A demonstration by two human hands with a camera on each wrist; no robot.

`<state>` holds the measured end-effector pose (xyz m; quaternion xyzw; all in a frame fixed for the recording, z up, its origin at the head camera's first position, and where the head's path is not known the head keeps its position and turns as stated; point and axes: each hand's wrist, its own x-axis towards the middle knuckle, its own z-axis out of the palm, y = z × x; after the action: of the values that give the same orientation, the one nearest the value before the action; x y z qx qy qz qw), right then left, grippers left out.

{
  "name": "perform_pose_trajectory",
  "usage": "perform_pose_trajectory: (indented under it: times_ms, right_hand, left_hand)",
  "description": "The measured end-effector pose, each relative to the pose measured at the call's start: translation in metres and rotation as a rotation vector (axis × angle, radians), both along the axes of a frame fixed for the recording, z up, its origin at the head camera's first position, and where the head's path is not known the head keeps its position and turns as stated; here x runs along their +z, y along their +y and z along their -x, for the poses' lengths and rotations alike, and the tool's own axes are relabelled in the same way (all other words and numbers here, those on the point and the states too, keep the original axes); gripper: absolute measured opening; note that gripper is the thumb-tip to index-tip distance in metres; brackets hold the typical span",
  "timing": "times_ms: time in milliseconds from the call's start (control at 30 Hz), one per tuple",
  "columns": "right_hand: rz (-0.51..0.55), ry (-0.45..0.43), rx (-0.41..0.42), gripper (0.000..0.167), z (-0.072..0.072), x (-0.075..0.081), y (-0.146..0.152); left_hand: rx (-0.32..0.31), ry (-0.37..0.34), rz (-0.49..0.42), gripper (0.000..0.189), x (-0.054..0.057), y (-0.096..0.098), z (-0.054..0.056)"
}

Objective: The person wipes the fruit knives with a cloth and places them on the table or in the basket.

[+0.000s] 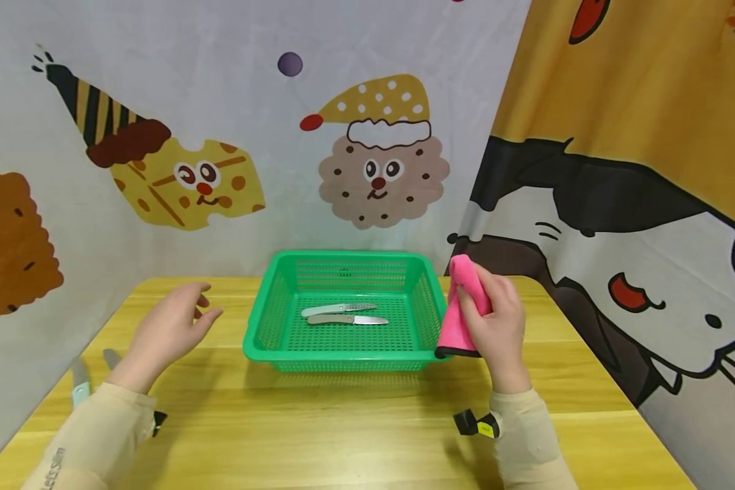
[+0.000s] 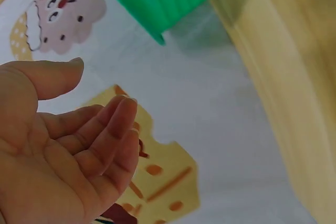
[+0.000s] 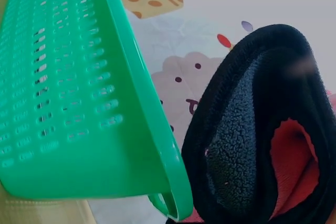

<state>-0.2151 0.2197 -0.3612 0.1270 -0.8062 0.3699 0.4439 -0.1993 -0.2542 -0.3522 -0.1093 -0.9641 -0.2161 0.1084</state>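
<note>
My right hand (image 1: 496, 320) grips a folded pink cloth (image 1: 459, 320) with a dark edge, beside the right rim of a green plastic basket (image 1: 349, 355). In the right wrist view the cloth (image 3: 231, 145) shows a dark grey fleecy face and a black border. Two knives lie inside the basket: one with a pale handle (image 1: 324, 311), one with a beige handle (image 1: 331, 319), both blades pointing right. My left hand (image 1: 174, 330) hovers left of the basket, holding nothing. In the left wrist view its palm (image 2: 68, 156) shows, fingers loosely bent and thumb apart.
Left of my left forearm lies a knife with a mint handle (image 1: 81, 391); another blade (image 1: 111, 358) shows partly behind the wrist. The wooden table (image 1: 318, 435) meets a cartoon-printed curtain (image 1: 269, 224) at the back. A yellow and white curtain (image 1: 637, 224) hangs at right.
</note>
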Motion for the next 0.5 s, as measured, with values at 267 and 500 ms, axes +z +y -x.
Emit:
perform_pose_trajectory:
  times_ms: [267, 500]
  right_hand:
    - [-0.023, 0.040, 0.066, 0.042, -0.005, 0.002, -0.009]
    - [-0.019, 0.047, 0.084, 0.042, -0.006, 0.004, -0.014]
  left_hand:
    - [0.080, -0.111, 0.039, 0.060, -0.024, -0.034, -0.013]
    - [0.160, -0.284, 0.095, 0.065, -0.035, -0.065, -0.020]
